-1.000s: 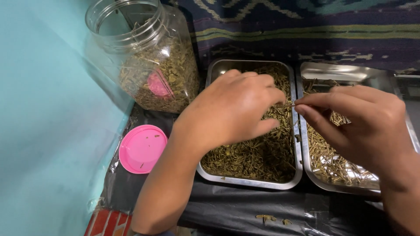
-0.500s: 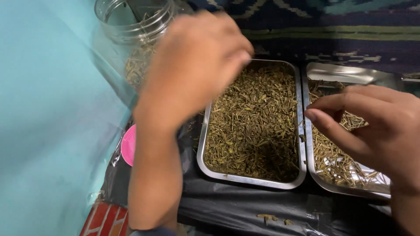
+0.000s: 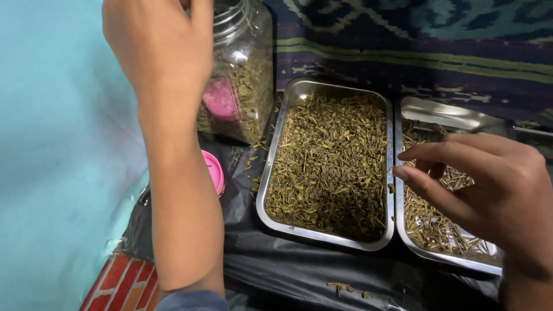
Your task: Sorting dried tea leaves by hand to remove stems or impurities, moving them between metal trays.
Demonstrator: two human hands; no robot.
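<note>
I see my left hand [image 3: 158, 49] lifted high, right at the mouth of the clear jar [image 3: 242, 86]; its back faces me and the forearm runs straight down to the bottom edge; the fingers [image 3: 201, 14] point up past the top edge, so I cannot tell if they hold anything. The jar stands at the back, with dry green leaf bits and a pink scoop [image 3: 222, 99] inside; a pink lid [image 3: 214, 171] lies below it, half hidden by my forearm.

My right hand [image 3: 489, 190] hangs over the right steel tray [image 3: 455, 118]; its fingers [image 3: 426, 152] are bent in and close together, tips almost meeting; I cannot see anything pinched in them. That tray holds thin stalks; the left steel tray [image 3: 322, 237] just beside it is full of leaf bits. Both trays sit on a black plastic sheet [image 3: 276, 270].
</note>
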